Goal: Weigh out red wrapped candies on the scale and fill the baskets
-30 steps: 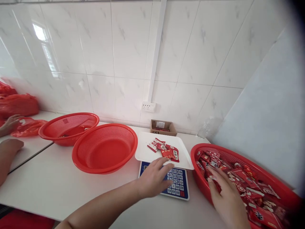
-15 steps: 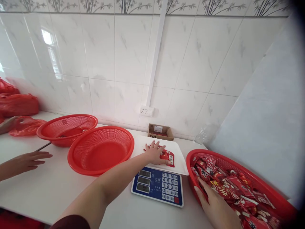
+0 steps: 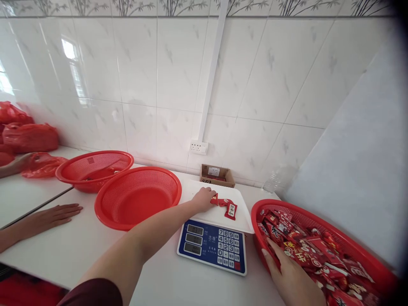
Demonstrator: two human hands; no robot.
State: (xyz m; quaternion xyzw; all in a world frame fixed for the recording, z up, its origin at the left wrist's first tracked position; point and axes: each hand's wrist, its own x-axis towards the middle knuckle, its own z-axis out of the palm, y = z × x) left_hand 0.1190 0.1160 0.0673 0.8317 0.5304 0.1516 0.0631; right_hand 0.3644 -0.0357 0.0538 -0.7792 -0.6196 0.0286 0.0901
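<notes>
My left hand (image 3: pixel 204 199) is over the white tray (image 3: pixel 216 219) of a digital scale (image 3: pixel 212 248), its fingers curled around small red snack packets (image 3: pixel 215 199). Another red packet (image 3: pixel 231 210) with a white label lies on the tray to the right of the fingers. At the lower right my right hand (image 3: pixel 290 276) grips the near-left rim of a red plastic basket (image 3: pixel 318 219). Many red wrapped packets (image 3: pixel 306 255) fill that basket. Part of the right hand's grip is hidden.
Left of the scale stand two red perforated baskets, the nearer one (image 3: pixel 140 204) and the farther one (image 3: pixel 95 159). A cardboard box (image 3: pixel 217 175) sits behind the tray. A co-worker's hand (image 3: pixel 54 216) rests on the table; another hand (image 3: pixel 24 162) touches a red bag (image 3: pixel 44 165).
My left hand has gone from spread flat over the packets to curled around some of them, shifting slightly left. The co-worker's nearer hand has moved right and lies flat.
</notes>
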